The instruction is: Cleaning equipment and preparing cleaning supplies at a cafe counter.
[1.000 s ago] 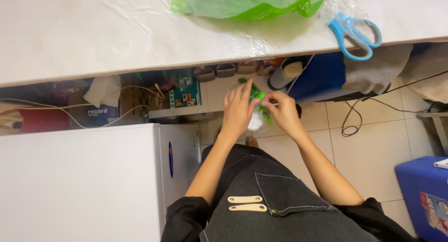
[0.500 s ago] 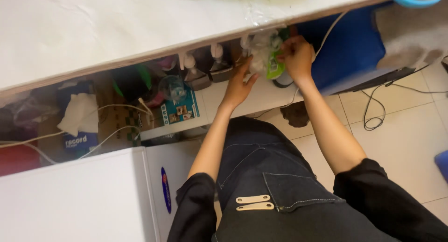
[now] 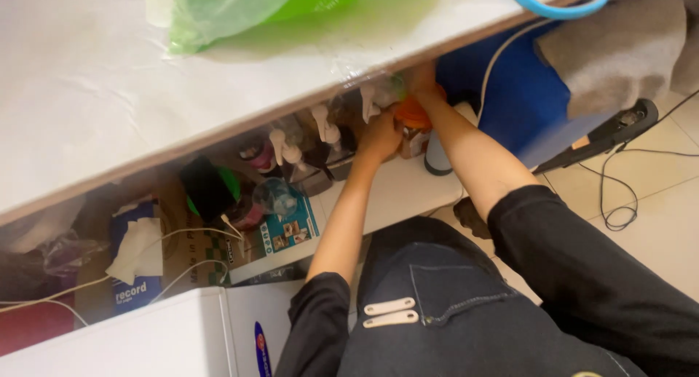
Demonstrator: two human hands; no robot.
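Note:
Both my arms reach under the white counter [image 3: 109, 93] to a low white shelf [image 3: 408, 195] crowded with bottles. My left hand [image 3: 378, 135] curls around the side of an orange-capped bottle [image 3: 413, 116]. Just above that cap is my right hand [image 3: 422, 82], its fingers hidden by the counter's edge. A scrap of green and clear wrapping [image 3: 393, 82] shows beside it. Several spray bottles with white pump heads [image 3: 320, 126] stand to the left of my left hand.
A green plastic bag [image 3: 240, 6] and blue scissors [image 3: 561, 0] lie on the counter. A blue bin [image 3: 510, 93] with a grey cloth [image 3: 619, 49] stands right, cables [image 3: 619, 202] on the tiled floor. A tissue box [image 3: 135, 264] and a white appliance [image 3: 145, 340] are at left.
My hands have moved from in front of my lap, where they held a green and clear packet, up and in under the counter to the bottles. The view has tilted towards the shelf.

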